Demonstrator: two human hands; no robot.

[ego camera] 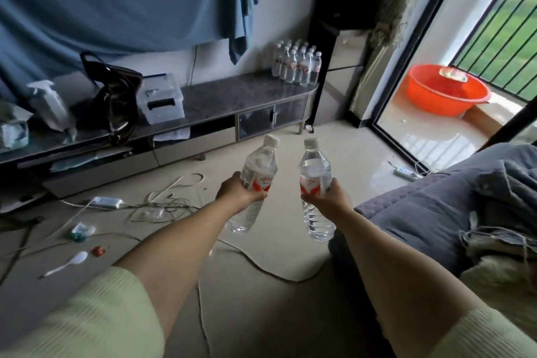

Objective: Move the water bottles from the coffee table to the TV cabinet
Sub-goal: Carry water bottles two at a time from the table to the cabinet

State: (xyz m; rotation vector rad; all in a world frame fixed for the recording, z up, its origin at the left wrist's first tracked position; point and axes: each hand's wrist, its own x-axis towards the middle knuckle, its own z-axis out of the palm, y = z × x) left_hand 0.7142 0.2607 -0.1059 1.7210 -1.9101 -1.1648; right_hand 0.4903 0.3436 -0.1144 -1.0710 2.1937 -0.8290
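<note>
Gripped round their labels, one water bottle [257, 180] is held in the left hand [236, 190] and another [315, 183] in the right hand [329, 197], above the floor [261, 285], well short of the TV cabinet [232, 96], where more bottles [296, 67] are clustered.

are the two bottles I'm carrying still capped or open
Capped. The bottle in the left hand, left bottle, and the one in the right hand, right bottle, both show white caps.

Home living room: low TV cabinet [232, 102] along wall, grey-covered sofa [436, 212], blue curtain [116, 0], tiled floor [261, 285] with loose cables, balcony door, orange basin [447, 93] outside.
</note>
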